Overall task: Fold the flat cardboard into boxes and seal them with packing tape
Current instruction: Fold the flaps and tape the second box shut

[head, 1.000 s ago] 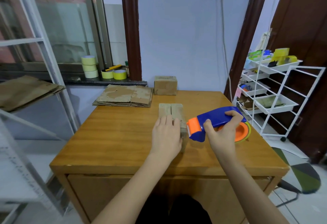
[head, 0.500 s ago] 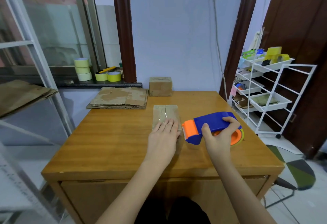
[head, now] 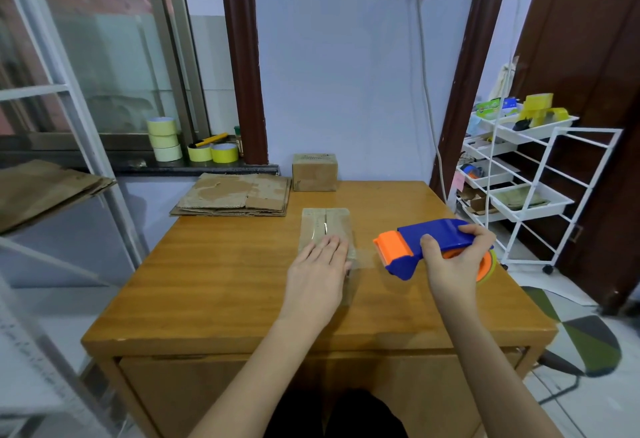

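In the middle of the frame we see a small cardboard box [head: 327,230] standing on the table [head: 214,282], with shiny clear tape along the seam of its top. We judge it light and hollow, stiff at the edges but easy to dent in the middle of a flap, so it will slide on the smooth wood if nobody holds it down. The left hand [head: 317,276] lies flat on its near end, fingers straight and close together, and presses it. A thin clear strip of tape [head: 363,259] seems to run from the box to the tape dispenser [head: 429,247] at the right. The right hand [head: 457,259] curls its grip around the blue plastic handle; the orange front part points to the box. The dispenser looks hard and smooth, best held by the handle, away from the cutting edge.

Further back, in the upper middle, stands one closed box [head: 314,172], and left of it lies a pile of flat cardboard [head: 235,195], rough and worn. Yellow tape rolls [head: 162,138] stand on the window sill [head: 194,170] at the upper left.
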`<state>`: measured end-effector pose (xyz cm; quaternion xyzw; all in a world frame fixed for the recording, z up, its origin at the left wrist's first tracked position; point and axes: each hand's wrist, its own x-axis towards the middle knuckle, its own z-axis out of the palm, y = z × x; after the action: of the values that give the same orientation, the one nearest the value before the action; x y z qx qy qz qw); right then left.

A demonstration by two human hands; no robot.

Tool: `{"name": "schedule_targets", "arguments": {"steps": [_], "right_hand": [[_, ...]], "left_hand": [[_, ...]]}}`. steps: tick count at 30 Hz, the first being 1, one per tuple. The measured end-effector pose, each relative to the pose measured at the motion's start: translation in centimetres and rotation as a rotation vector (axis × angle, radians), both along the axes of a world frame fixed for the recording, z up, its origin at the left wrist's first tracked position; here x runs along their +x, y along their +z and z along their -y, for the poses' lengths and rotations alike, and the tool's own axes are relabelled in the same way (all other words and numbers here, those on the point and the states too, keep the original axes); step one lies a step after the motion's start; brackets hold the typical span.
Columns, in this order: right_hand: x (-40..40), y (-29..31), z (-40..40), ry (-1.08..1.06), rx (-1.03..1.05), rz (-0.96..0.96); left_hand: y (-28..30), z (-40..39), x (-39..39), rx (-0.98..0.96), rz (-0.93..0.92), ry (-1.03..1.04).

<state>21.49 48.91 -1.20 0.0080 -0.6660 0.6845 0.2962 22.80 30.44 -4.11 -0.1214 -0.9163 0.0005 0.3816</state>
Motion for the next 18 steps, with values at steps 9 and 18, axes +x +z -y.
{"name": "schedule_targets", "arguments": {"steps": [9, 18], "right_hand": [[-0.4, 0.5, -0.3, -0.025, -0.033, 0.027], [-0.8, 1.0, 0.3, 0.060, 0.205, 0.048]], "left_hand": [[0.1, 0.0, 0.1, -0.010, 0.002, 0.018], [0.1, -0.2, 0.1, 0.023, 0.114, 0.043]]}}
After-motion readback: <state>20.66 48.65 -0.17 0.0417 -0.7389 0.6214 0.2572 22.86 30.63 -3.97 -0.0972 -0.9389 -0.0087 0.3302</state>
